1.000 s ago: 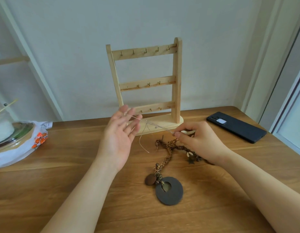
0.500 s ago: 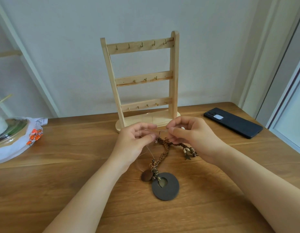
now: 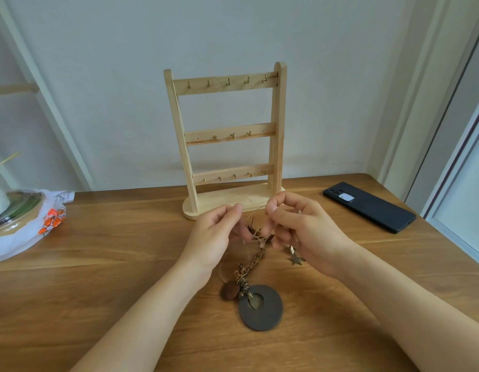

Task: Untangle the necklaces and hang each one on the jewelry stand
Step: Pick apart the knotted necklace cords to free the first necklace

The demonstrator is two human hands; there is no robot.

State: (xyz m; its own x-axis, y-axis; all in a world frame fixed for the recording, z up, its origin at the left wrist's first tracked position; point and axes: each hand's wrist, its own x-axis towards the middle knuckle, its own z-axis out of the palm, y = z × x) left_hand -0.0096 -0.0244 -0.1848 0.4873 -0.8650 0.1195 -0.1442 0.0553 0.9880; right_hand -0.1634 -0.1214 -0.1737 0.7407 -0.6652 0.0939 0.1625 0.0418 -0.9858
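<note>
A wooden jewelry stand (image 3: 278,124) with three hooked bars stands at the back of the table; no necklace hangs on it. In front of it lies a brown braided necklace (image 3: 255,257) with a dark ring pendant (image 3: 270,316) and a brown bead. A thin pale necklace (image 3: 251,216) is tangled with it. My left hand (image 3: 214,237) pinches the thin strand just above the knot. My right hand (image 3: 302,232) pinches the same strand on the right, with a small star charm (image 3: 296,260) hanging below its fingers.
A black phone (image 3: 369,206) lies at the right, near the table's edge. A white plastic bag with orange print (image 3: 31,226) holds a lidded bowl at the far left. The wall stands right behind the stand.
My left hand has gone from spread open to pinching the thin strand. Both hands have drawn close together over the knot.
</note>
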